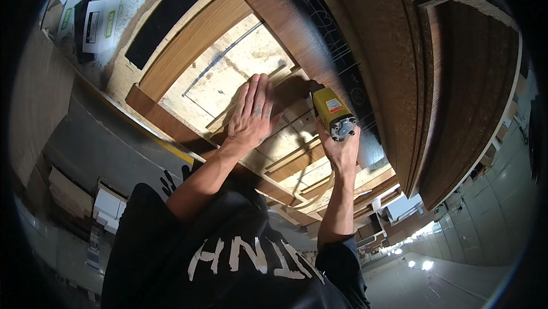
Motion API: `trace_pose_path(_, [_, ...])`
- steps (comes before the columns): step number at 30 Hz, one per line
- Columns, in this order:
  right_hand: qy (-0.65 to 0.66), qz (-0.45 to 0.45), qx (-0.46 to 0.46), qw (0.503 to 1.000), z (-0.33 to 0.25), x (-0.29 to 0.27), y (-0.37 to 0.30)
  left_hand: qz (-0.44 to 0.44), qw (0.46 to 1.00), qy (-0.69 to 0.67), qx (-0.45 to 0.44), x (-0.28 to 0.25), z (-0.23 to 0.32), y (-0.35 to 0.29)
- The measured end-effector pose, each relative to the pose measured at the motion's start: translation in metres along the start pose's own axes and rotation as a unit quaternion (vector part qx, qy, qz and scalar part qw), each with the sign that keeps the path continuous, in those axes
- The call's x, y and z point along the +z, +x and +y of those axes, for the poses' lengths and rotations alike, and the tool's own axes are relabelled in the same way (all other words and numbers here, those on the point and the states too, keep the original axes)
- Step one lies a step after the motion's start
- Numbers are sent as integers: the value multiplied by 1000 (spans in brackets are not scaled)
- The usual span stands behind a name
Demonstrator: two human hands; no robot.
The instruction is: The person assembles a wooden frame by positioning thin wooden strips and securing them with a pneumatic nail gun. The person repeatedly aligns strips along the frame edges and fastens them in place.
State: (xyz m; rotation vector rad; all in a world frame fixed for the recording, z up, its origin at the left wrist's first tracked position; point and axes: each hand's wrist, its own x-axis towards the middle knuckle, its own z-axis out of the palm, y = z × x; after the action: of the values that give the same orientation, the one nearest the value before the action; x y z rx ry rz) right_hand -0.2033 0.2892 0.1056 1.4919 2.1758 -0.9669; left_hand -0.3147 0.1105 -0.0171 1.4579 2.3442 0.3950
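Note:
In my right hand (342,152) is a yellow pneumatic nail gun (329,105), gripped with its nose against the wood where a brown crosspiece (290,91) meets a long brown board (268,15). My left hand (250,116) lies flat on the crosspiece, fingers stretched out and close together. These pieces belong to a wooden frame with another slat (197,41) at its far end and a side rail (165,120) on the left. A pale hose (314,198) trails below the gun.
Tall stacks of brown boards (465,92) stand close on the right. A black strip with chalk marks (328,29) runs beside the frame. White boxes (103,23) sit at the far left. More slats (299,163) lie nearer my body.

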Motion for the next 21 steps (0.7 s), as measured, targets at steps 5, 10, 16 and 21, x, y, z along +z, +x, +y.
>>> trace_pose_path(5, [-10, -6, 16, 1000, 1, 1, 0, 12, 1000, -11, -4, 2, 0, 0])
trace_pose_path(10, [8, -17, 28, 999, -7, -2, -1, -2, 1000, -11, -3, -2, 0, 1])
trace_pose_path(16, [48, -2, 50, 998, -17, -3, 1, -7, 1000, -9, 2, -5, -1, 1])
trace_pose_path(21, [40, 22, 34, 998, -20, -2, 0, -6, 999, -43, 0, -4, 0, 0])
